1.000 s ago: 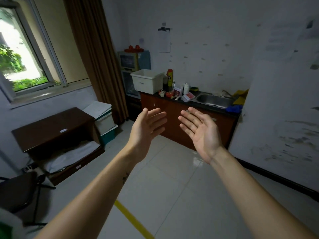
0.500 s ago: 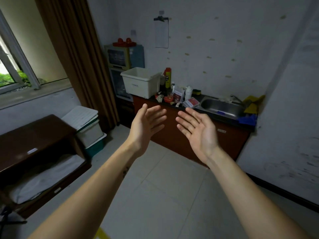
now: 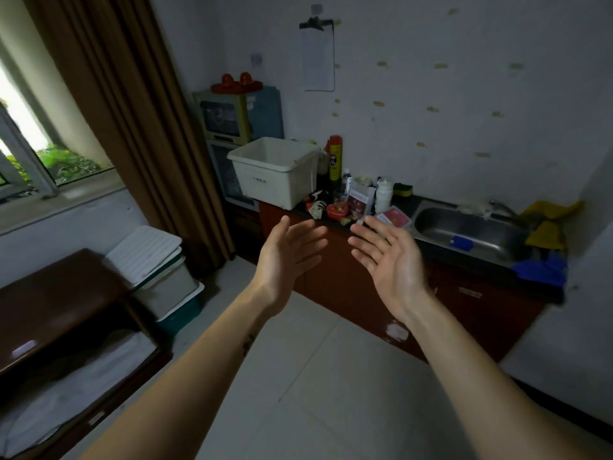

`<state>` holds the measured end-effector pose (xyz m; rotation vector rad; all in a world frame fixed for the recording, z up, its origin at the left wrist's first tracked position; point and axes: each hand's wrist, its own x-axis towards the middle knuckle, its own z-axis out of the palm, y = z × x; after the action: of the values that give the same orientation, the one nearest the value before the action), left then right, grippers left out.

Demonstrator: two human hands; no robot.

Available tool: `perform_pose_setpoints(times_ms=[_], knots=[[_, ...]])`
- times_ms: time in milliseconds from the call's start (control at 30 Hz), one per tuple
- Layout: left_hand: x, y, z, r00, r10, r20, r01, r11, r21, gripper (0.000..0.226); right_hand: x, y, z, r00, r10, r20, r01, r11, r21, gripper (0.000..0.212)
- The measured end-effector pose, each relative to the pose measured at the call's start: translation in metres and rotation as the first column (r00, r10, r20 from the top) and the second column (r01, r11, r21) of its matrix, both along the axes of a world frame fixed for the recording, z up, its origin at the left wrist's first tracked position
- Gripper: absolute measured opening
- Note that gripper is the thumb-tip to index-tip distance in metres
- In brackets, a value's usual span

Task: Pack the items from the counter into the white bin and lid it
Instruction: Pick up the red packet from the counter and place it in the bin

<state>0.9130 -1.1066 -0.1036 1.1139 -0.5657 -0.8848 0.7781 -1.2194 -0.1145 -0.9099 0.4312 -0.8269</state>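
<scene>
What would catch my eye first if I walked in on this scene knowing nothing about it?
First come the two bare hands raised mid-frame, the left hand and right hand, both open, palms turned toward each other, holding nothing. Beyond them an open white bin sits at the left end of a dark counter, beside a cluster of small items and a tall red and yellow can. A steel sink lies further right.

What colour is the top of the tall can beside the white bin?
Red, above a yellow body: see the tall can in the head view.
</scene>
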Motion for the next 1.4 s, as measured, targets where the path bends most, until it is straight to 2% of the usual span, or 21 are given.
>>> perform_pose_setpoints(times_ms=[100, 200, 433, 667, 867, 1100, 1200, 1300, 1400], knots=[[0.03, -0.063, -0.008, 1.0, -0.002, -0.011, 0.003, 0.999, 0.044, 0.057, 0.032, -0.063, -0.017, 0.999, 0.003, -0.038, -0.001, 0.998, 0.062, 0.039], [0.063, -0.118, -0.006, 1.0, 0.005, -0.021, -0.004, 1.0, 0.025, 0.058, 0.07, -0.118, -0.016, 0.998, 0.035, -0.06, -0.031, 0.997, 0.064, 0.038], [0.14, -0.206, -0.011, 0.997, 0.041, -0.064, -0.039, 0.999, 0.022, 0.057, 0.153, -0.206, -0.002, 0.992, 0.099, -0.076, -0.095, 0.994, 0.054, 0.035], [0.237, -0.287, -0.038, 0.993, 0.021, -0.113, -0.017, 0.999, 0.032, 0.058, 0.246, -0.286, -0.032, 0.988, 0.078, -0.132, -0.063, 0.992, 0.114, 0.029], [0.355, -0.369, -0.067, 0.984, -0.076, -0.16, 0.079, 0.997, 0.014, 0.055, 0.35, -0.357, -0.056, 0.985, -0.005, -0.171, 0.024, 0.994, 0.109, 0.029], [0.477, -0.469, -0.091, 0.967, -0.221, -0.125, 0.237, 0.963, 0.131, 0.05, 0.467, -0.434, -0.074, 0.959, -0.114, -0.258, 0.161, 0.973, 0.167, 0.023], [0.507, -0.504, -0.098, 0.956, -0.247, -0.158, 0.273, 0.947, 0.171, 0.055, 0.49, -0.459, -0.087, 0.956, -0.147, -0.253, 0.195, 0.965, 0.177, 0.024], [0.522, -0.536, -0.111, 0.952, -0.26, -0.163, 0.292, 0.93, 0.223, 0.051, 0.501, -0.482, -0.104, 0.936, -0.197, -0.293, 0.254, 0.952, 0.172, 0.027], [0.525, -0.558, -0.13, 0.936, -0.26, -0.238, 0.32, 0.911, 0.261, 0.05, 0.502, -0.497, -0.119, 0.909, -0.242, -0.339, 0.32, 0.927, 0.198, 0.023]])
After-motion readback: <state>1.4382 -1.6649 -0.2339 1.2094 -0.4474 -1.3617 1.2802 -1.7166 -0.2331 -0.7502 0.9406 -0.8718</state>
